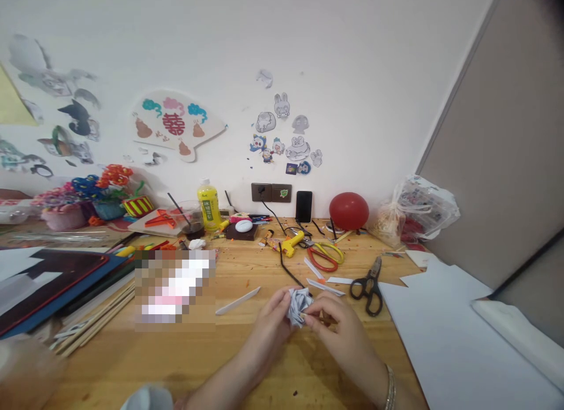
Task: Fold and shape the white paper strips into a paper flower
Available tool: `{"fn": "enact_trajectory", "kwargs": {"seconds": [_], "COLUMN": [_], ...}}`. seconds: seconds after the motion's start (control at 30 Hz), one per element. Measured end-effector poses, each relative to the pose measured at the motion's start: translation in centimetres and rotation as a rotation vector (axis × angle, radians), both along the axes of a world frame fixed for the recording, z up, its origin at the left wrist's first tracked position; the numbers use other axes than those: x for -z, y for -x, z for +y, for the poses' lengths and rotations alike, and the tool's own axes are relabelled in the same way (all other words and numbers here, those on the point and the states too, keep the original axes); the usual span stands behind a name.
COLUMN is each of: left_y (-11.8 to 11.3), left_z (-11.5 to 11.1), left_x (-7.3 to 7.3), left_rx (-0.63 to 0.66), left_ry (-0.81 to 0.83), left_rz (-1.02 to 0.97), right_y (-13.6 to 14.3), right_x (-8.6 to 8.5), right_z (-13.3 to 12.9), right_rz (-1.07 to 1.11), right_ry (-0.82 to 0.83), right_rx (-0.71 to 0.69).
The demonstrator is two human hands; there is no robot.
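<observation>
Pinching the folded paper with left grip and right grip, I judge it light, crushable, best held by its edges.

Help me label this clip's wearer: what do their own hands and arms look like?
Both are bare: the left hand and the right hand wear no gloves, and no sleeve covers the forearms where they show. A shiny, gold-toned bracelet circles the right wrist. I can't make out any rings.

Your left hand and right hand meet near centre, fingers curled. Your forearms reach in from about seven and five o'clock; the fingertips are probably pinching.
</observation>
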State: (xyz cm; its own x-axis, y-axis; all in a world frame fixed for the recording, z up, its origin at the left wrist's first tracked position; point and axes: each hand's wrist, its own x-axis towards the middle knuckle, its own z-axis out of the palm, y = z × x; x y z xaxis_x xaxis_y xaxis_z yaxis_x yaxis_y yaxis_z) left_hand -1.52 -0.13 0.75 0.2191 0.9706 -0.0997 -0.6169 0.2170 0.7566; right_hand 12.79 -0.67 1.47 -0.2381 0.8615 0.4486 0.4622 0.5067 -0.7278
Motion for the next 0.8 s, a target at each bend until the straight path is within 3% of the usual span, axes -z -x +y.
{"fn": "enact_trajectory", "kwargs": {"seconds": [0.33,0.8], "left_y": [0.06,0.05], "left_z": [0.17,0.05], "left_x": [0.01,0.02], "left_rx": [-0.007,0.005], "left_ry": [0.003,-0.011], "left_rz": [0.027,0.061], "right_y": [0.02,0.16], "right_x": [-0.11,-0.66], "right_z": [0.06,-0.49], "right_rz": [-0.006,-0.110], "right_ry": [0.049,-0.110], "right_rx": [0.015,0.038]}}
